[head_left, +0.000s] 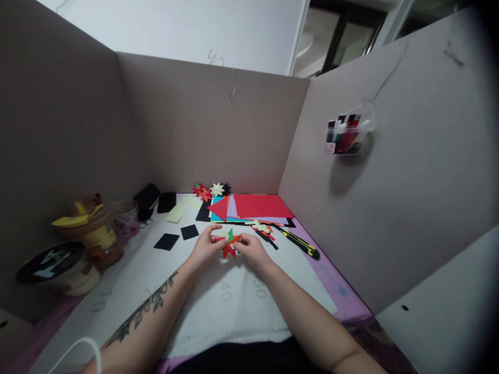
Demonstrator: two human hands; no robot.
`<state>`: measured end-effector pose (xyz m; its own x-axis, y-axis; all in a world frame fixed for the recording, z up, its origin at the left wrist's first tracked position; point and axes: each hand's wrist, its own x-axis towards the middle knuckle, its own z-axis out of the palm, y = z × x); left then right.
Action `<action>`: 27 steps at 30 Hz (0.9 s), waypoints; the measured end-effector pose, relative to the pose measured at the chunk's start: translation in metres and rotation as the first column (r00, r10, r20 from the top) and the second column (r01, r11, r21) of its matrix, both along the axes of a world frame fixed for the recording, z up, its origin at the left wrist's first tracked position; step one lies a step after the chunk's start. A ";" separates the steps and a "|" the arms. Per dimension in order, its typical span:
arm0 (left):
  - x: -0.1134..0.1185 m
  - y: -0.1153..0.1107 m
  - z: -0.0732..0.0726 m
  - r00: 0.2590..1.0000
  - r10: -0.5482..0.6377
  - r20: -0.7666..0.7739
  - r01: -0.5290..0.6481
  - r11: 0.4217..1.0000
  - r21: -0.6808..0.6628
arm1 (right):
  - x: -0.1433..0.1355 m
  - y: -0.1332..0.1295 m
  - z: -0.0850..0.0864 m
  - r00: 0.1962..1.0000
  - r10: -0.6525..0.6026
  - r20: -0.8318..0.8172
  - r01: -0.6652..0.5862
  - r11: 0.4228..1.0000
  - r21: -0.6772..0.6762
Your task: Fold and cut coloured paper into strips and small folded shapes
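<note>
Between both hands, just above the white mat, is a folded paper star with red, orange, green and pale points. My left hand pinches its left side between thumb and fingers. On the opposite side, my right hand grips the star's right points the same way. Parts of the star are covered by my fingertips. Two black paper squares lie to the left of my left hand. Beyond my right hand sit cut paper strips in pale, orange, red and black.
Coloured paper sheets are stacked at the back, with finished stars behind them. A yellow and black utility knife lies on the right. Pots and a clear cup stand left. Grey partitions enclose the table.
</note>
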<state>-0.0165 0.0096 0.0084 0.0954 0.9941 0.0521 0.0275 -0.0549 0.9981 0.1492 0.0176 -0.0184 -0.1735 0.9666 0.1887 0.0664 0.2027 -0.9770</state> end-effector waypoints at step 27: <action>0.000 0.006 -0.009 0.994 0.111 -0.018 -0.110 0.993 0.031 | -0.004 0.006 -0.009 0.989 -0.098 -0.111 0.096 0.995 -0.016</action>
<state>-0.0162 0.0159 -0.0005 -0.0136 0.9966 0.0812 0.0548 -0.0803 0.9953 0.1450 0.0237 -0.0276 -0.0571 0.9798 0.1916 -0.0244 0.1905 -0.9814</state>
